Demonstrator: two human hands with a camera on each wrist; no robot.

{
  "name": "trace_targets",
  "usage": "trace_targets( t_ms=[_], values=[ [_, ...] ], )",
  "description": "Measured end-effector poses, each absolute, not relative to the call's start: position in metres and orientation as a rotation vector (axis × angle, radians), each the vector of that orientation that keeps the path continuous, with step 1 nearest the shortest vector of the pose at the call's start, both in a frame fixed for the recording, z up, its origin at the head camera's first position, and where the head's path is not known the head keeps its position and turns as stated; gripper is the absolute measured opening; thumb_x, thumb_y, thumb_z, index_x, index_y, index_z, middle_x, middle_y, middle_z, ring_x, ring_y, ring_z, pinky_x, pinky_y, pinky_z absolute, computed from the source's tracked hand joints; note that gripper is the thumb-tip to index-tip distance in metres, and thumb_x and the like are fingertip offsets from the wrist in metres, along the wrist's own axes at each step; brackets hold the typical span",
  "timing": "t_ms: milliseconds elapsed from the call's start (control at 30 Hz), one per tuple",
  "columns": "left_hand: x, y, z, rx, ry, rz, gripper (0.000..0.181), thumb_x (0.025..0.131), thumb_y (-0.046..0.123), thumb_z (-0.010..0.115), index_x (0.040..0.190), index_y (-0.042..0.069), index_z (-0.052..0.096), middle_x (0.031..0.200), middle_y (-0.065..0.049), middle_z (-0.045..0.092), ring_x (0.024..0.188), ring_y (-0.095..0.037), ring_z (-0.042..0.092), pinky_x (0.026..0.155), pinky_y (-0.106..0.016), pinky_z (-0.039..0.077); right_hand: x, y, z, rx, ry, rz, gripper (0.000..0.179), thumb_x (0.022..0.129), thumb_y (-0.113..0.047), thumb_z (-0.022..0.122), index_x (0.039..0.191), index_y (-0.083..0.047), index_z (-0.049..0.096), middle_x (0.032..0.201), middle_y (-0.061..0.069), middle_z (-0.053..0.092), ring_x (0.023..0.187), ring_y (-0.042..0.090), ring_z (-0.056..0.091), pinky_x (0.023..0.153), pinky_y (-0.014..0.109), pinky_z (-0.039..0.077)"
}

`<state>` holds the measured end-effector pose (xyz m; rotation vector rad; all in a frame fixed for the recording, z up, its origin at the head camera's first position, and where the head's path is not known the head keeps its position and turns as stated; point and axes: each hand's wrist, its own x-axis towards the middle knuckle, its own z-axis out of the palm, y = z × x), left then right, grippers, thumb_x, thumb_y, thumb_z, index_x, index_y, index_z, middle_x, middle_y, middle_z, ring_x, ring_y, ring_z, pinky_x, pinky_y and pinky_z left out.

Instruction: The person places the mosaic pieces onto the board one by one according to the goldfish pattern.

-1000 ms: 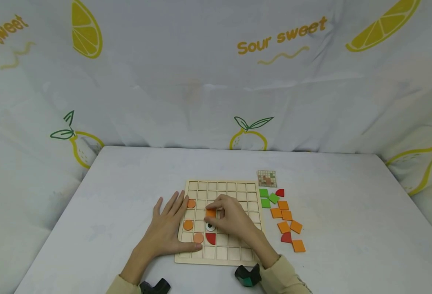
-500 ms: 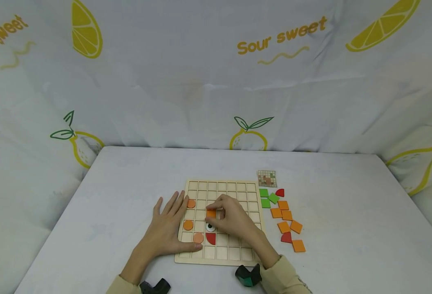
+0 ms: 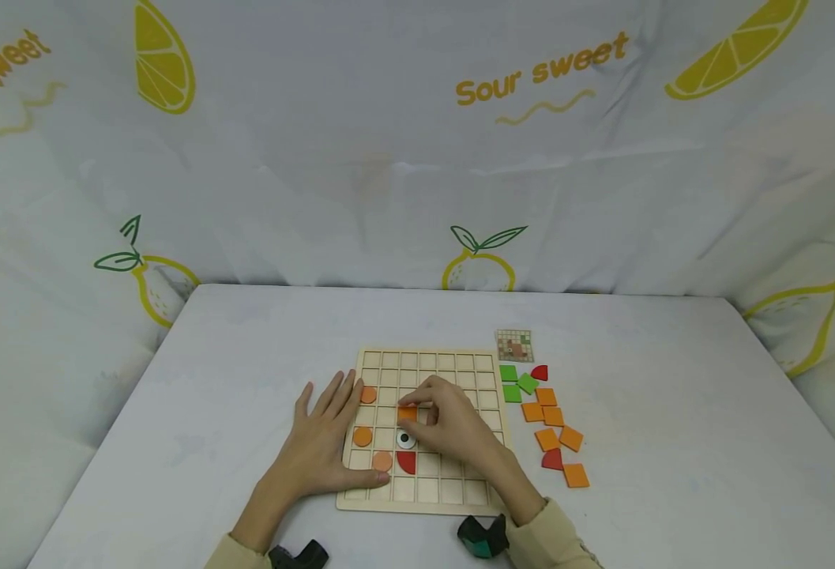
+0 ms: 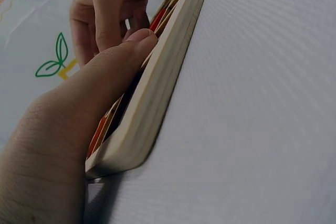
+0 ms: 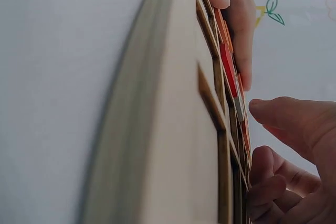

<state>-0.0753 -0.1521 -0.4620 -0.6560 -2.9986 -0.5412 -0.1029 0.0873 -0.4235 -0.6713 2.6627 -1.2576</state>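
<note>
A wooden grid board (image 3: 453, 494) lies on the table. My left hand (image 3: 321, 450) rests spread along its left side, thumb on the near left part of the board. Over the middle columns, my right hand (image 3: 453, 423) pinches an orange square tile (image 3: 408, 413) between thumb and forefinger, at its grid cell. Just below sits a white round eye tile (image 3: 406, 438), then a red quarter-circle tile (image 3: 406, 462). Orange round tiles (image 3: 363, 436) lie in cells near the left hand. In the right wrist view, the right thumb (image 5: 278, 114) is extended and the lower fingers are curled.
Right of the board lie green square tiles (image 3: 508, 373), several loose orange square tiles (image 3: 553, 416) and red quarter-circle tiles (image 3: 552, 459). A small pattern card (image 3: 514, 345) lies by the board's far right corner. A lemon-printed cloth (image 3: 317, 158) hangs behind the table.
Both hands stay almost where they were. A little more of the eye tile shows below the right thumb, and the head view has shifted slightly.
</note>
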Motion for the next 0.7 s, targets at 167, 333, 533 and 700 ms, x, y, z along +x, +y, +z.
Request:
trace_targets(
  t_ms=[167, 333, 533, 700],
  values=[
    [-0.075, -0.152, -0.463, -0.652, -2.997, -0.532, 0.136, 0.065, 0.094, 0.061, 0.162, 0.006, 0.025, 0.171, -0.011, 0.021, 0.161, -0.032, 0.018, 0.124, -0.068, 0.004, -0.099, 0.091, -0.420, -0.673, 2.672, -1.256, 0.025, 0.087, -0.013, 0.079, 0.111, -0.008, 0.079, 0.099, 0.005, 0.066, 0.062, 0.002, 0.048, 0.057, 0.018, 0.046],
    [-0.075, -0.152, -0.464, -0.653, -2.997, -0.530, 0.136, 0.064, 0.093, 0.061, 0.162, 0.006, 0.026, 0.171, -0.011, 0.022, 0.161, -0.033, 0.018, 0.124, -0.069, 0.004, -0.093, 0.099, -0.414, -0.652, 2.690, -1.228, 0.025, 0.087, -0.013, 0.080, 0.111, -0.008, 0.079, 0.102, 0.006, 0.068, 0.061, 0.001, 0.049, 0.057, 0.017, 0.047],
    [-0.075, -0.151, -0.463, -0.643, -2.992, -0.543, 0.136, 0.063, 0.090, 0.065, 0.162, 0.006, 0.026, 0.171, -0.012, 0.022, 0.161, -0.033, 0.018, 0.124, -0.069, 0.003, -0.082, 0.120, -0.408, -0.631, 2.715, -1.217, 0.026, 0.086, -0.011, 0.080, 0.112, -0.008, 0.078, 0.105, 0.007, 0.068, 0.062, -0.001, 0.050, 0.060, 0.017, 0.049],
    [-0.075, -0.151, -0.463, -0.638, -2.997, -0.549, 0.135, 0.063, 0.089, 0.066, 0.162, 0.006, 0.025, 0.171, -0.011, 0.021, 0.161, -0.032, 0.018, 0.124, -0.068, 0.003, -0.070, 0.147, -0.404, -0.591, 2.739, -1.199, 0.028, 0.086, -0.012, 0.081, 0.113, -0.009, 0.077, 0.105, 0.006, 0.069, 0.062, -0.003, 0.049, 0.057, 0.018, 0.048]
  ],
)
